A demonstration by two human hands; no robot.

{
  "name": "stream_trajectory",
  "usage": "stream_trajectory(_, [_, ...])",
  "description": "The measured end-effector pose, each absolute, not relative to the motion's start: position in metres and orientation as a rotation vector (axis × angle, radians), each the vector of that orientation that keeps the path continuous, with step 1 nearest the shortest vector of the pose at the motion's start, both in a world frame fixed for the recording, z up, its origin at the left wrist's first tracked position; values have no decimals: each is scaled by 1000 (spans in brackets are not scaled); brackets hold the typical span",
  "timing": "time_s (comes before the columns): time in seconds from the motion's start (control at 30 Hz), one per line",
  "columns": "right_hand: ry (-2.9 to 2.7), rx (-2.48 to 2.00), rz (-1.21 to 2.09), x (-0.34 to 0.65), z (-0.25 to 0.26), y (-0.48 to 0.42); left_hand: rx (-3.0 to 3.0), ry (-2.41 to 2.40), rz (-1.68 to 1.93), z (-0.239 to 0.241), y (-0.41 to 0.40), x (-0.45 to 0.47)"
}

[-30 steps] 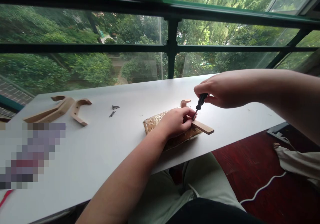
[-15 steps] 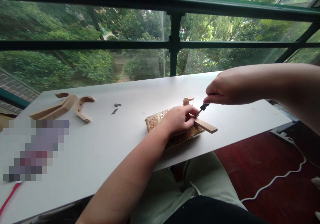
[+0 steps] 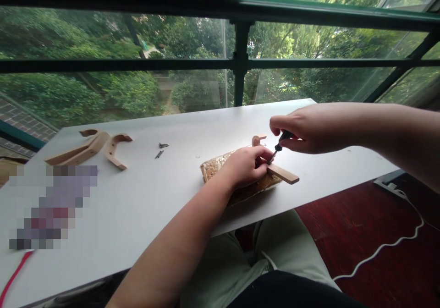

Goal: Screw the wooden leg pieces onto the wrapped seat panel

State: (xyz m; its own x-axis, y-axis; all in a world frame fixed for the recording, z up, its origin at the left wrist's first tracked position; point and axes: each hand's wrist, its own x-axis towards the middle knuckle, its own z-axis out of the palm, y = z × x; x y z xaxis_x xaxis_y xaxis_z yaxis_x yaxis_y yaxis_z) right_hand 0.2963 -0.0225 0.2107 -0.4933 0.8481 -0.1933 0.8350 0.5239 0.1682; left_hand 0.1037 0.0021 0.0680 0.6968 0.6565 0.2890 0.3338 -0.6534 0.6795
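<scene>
- Screwdriver [image 3: 278, 147] sits clamped in my right hand [image 3: 294, 128], tip down at the wooden bar [image 3: 286, 175].
- My left hand [image 3: 244, 165] grips that bar over a wrapped block [image 3: 212, 167], hiding much of both.
- Curved wooden pieces [image 3: 111, 151] and screws [image 3: 162, 145] lie well left on the bench [image 3: 161, 202].

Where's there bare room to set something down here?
Widest: the table between the pixelated patch and the left forearm, nearer the person than the screws. Smaller: between the right forearm and the wooden bar. Crowded: the wrapped block, where the left hand and right hand work with the bar and screwdriver, and the far-left corner, holding curved wooden pieces.
</scene>
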Motion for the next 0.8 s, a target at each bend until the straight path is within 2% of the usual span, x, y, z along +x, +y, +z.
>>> stream_trajectory(0.37, [2533,1376,94,300,213,-15,2322,783,680,69,2,104])
stream_trajectory(0.8, [2608,1360,-71,313,197,-3,2309,777,656,71,1,103])
